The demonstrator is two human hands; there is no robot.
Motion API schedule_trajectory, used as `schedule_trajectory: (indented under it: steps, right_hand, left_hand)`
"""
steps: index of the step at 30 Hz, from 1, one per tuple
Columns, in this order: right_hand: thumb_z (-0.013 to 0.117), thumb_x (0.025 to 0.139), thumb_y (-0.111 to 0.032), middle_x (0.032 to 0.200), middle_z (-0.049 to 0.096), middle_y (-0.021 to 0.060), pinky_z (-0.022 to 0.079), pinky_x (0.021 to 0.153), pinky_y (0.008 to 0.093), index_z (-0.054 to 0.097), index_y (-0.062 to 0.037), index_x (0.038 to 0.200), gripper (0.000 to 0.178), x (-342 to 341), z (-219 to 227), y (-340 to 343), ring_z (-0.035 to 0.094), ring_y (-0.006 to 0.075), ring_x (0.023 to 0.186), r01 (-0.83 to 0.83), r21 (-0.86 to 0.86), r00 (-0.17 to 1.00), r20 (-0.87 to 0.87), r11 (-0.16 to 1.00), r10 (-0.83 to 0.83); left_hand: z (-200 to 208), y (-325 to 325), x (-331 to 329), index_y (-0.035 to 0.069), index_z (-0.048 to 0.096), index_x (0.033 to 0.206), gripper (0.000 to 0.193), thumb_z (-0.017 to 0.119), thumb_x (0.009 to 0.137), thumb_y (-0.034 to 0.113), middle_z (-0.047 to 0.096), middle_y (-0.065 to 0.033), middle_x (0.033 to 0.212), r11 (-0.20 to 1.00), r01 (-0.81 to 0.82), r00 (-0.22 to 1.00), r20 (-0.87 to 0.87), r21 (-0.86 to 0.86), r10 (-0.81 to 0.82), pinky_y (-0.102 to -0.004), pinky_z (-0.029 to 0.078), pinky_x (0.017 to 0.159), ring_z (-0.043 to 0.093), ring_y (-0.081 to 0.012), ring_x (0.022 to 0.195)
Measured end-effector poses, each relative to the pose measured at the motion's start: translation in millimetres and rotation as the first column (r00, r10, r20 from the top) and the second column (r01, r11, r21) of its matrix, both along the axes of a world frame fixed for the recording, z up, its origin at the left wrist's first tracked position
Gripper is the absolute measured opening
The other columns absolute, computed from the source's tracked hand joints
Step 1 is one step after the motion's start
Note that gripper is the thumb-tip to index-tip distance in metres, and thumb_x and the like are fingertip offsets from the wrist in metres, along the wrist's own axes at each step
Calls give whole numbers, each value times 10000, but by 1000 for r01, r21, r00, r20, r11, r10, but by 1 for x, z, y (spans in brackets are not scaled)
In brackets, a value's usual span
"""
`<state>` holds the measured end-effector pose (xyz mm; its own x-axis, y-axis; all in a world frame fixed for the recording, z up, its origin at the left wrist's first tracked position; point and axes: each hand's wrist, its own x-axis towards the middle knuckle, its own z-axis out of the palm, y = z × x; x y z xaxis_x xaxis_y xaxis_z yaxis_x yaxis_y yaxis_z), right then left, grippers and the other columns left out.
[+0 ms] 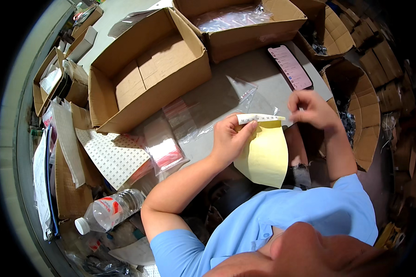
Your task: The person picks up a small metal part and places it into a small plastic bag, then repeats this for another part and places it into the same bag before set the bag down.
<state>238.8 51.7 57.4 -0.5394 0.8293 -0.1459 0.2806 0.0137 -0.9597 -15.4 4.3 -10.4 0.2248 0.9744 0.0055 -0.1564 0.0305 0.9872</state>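
My left hand (231, 141) pinches a sheet of stickers (266, 154) between thumb and fingers. Its pale yellow back hangs down over my lap, and the top edge is folded over, showing a white strip of small printed labels. Just off the right end of that strip is my right hand (312, 110), fingers curled and tips pressed together, slightly blurred. Whatever lies between those fingertips is too small to make out. Beyond the sheet, clear plastic zip bags (242, 94) lie on the grey table (226, 76).
An open cardboard box (148, 69) stands at the left, and another box (254, 34) behind holds plastic bags. A lit phone (290, 67) lies at the right. Near my left arm are a printed label sheet (113, 154), packed bags (164, 152) and a plastic bottle (111, 210).
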Motion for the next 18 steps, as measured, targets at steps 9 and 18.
schedule_trajectory:
  steps: [9,18]
  right_hand:
    - [623,811,-35,796,591,129,472,674,333,484,-6,934,188,-57,-31,42,588,230,739,-188,379,923,384,906,31]
    - [592,900,-191,868,510,104,434,769,334,524,-29,889,176,-67,-43,85,503,250,817,-167,508,900,429,845,-80]
  left_hand:
    - [8,-6,1,-18,688,871,92,695,818,56,656,-79,797,939,179,934,-352,294,-68,-250,427,547,560,-120,608]
    - [9,-4,1,-7,683,846,91,711,807,71,624,-74,741,931,186,942,-327,313,-78,-278,401,519,529,-136,577]
